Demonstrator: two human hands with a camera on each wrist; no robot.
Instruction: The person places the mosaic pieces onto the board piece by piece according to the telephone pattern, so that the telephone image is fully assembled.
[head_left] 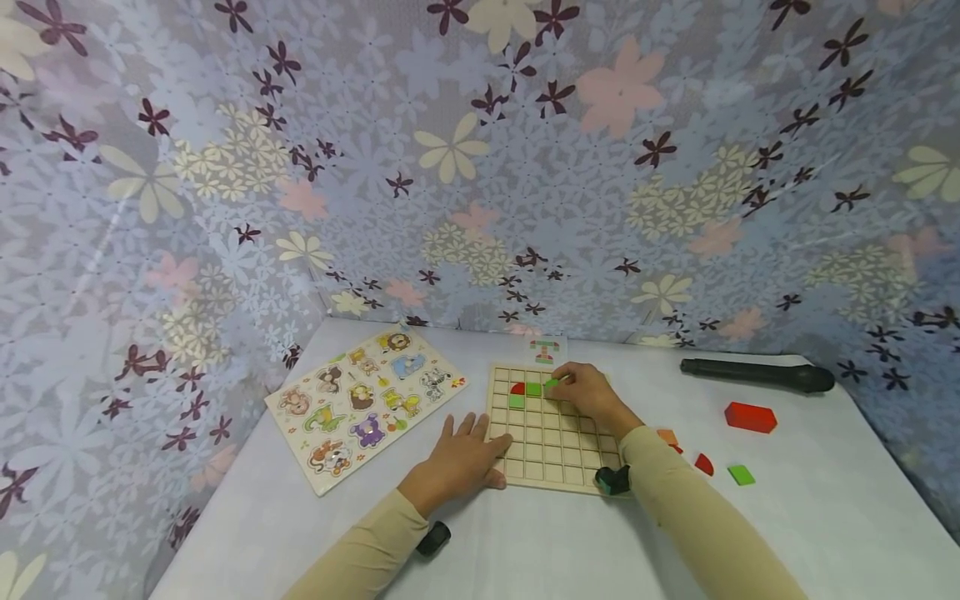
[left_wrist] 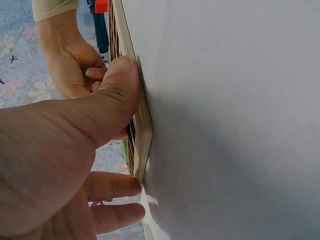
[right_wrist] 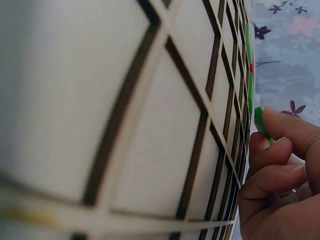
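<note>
Green tile (head_left: 552, 383) pinched in right hand (head_left: 587, 392)

The left hand (head_left: 460, 457), fingers spread, rests at the grid board's (head_left: 553, 456) near left corner. Toward its far left corner lie two green squares (head_left: 533, 389) and a red piece (head_left: 517, 388), the tile just right. Beyond the far edge lies a card (head_left: 557, 343).

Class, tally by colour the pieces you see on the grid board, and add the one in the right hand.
Green pieces: 3 (2 on the grid board, 1 in the right hand)
Red piece: 1 (on the grid board)
Total: 4
</note>
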